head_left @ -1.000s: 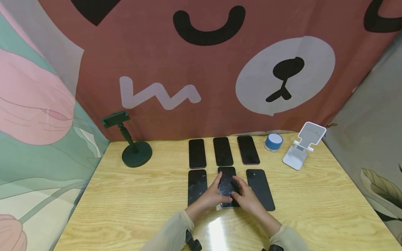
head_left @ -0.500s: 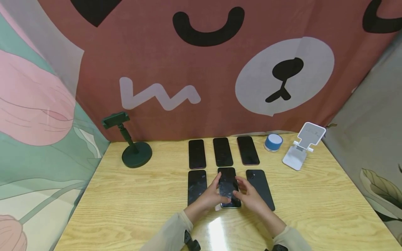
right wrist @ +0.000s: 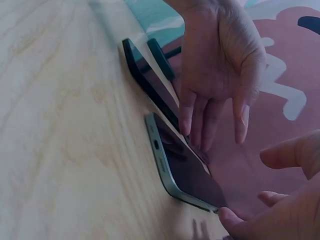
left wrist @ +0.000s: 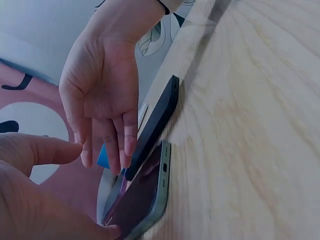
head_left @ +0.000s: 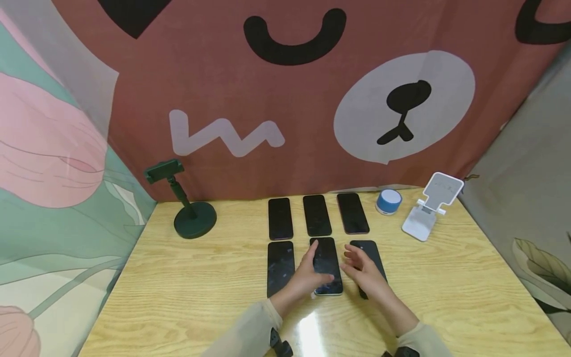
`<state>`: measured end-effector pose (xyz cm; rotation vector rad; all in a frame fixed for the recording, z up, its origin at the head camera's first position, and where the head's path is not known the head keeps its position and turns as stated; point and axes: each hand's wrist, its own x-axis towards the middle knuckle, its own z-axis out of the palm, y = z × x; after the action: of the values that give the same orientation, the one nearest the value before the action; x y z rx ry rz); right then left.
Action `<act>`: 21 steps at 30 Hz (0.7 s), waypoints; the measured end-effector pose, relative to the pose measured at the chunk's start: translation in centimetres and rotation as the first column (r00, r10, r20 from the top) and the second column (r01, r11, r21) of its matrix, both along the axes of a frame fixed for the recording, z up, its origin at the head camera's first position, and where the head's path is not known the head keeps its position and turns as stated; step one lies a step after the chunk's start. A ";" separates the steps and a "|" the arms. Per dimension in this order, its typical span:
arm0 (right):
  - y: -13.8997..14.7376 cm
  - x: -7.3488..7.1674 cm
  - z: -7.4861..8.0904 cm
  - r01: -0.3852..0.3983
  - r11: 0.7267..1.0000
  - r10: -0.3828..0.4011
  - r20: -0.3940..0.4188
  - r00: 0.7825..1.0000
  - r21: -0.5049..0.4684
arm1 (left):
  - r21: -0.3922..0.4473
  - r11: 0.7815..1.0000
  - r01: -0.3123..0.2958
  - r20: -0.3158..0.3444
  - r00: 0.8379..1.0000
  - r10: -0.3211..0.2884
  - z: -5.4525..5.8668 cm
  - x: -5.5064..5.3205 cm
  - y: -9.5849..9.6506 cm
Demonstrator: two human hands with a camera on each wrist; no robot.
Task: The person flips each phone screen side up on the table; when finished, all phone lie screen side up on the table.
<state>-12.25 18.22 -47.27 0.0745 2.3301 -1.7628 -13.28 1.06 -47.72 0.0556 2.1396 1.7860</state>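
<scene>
Six-inch-style smartphones lie on the table, and a black-screened smartphone [head_left: 328, 263] with a pale green frame sits between my hands. My left hand [head_left: 305, 278] hovers over its left edge, fingers extended and thumb across the screen in the head view. In the right wrist view the left hand [right wrist: 220, 65] hangs with straight fingers beside that phone [right wrist: 187, 172]. My right hand [head_left: 368, 275] stands apart from the phone's right side, fingers loosely bent and holding nothing. It partly covers a dark phone lying back up [head_left: 376, 255]. Another phone [head_left: 280, 265] lies by my left hand.
Behind lie three more phones in a row: left [head_left: 280, 218], middle [head_left: 317, 215] and right [head_left: 353, 213]. A green phone stand [head_left: 195, 218] is at back left. A blue-and-white round device [head_left: 389, 202] and a white folding stand [head_left: 421, 223] are at back right.
My right hand has come away from the middle phone, moving right over the back-up phone. My left hand has shifted slightly right over the screen. The phones keep their places.
</scene>
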 end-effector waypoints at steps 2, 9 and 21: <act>0.5 -0.2 0.2 0.017 0.999 -0.017 0.002 1.000 -0.027 | 0.010 1.000 0.005 -0.005 1.000 -0.005 0.2 -0.1 0.5; 2.2 -0.6 1.0 0.069 0.997 -0.068 0.009 0.998 -0.041 | 0.010 0.998 0.056 -0.025 0.998 -0.056 1.0 -0.6 2.5; 5.1 -0.6 1.2 0.114 0.993 -0.115 0.060 0.991 0.021 | 0.022 0.997 0.076 0.018 0.997 -0.077 1.2 -1.2 6.2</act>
<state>-12.86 23.33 -46.02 0.2670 2.3406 -1.7659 -14.45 7.27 -46.51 0.1237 2.0766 1.7591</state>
